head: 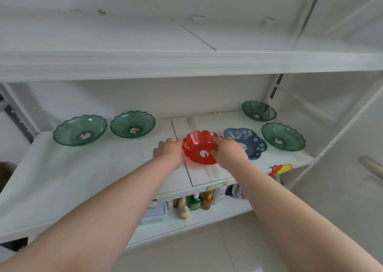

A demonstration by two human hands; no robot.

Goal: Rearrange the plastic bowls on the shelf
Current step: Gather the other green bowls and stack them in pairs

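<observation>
Six plastic bowls sit on the middle shelf (87, 180) of a white rack. At the far left is a green scalloped bowl (80, 130), and just right of it a second green bowl (132, 124); each has a round sticker in its base, and the two stand close together without touching. Near the centre, toward the near edge, the left hand (169, 152) presses against the left rim of a red scalloped bowl (200, 147), fingers curled around its outer wall. The right hand (230, 150) takes the bowl's right rim, thumb inside and fingers outside, so both grips are closed on the red bowl. The bowl is tipped slightly toward the camera, and whether its base is touching the shelf cannot be told. Just behind the right hand lies a blue flower-patterned dish (251, 141), partly hidden by it. Farther right stands a third green bowl (283, 136), and behind it, at the far right corner, a smaller-looking fourth green bowl (259, 110). On the shelf below, several bottles (194, 203) and a pale lidded box (154, 213) show between the forearms.
</observation>
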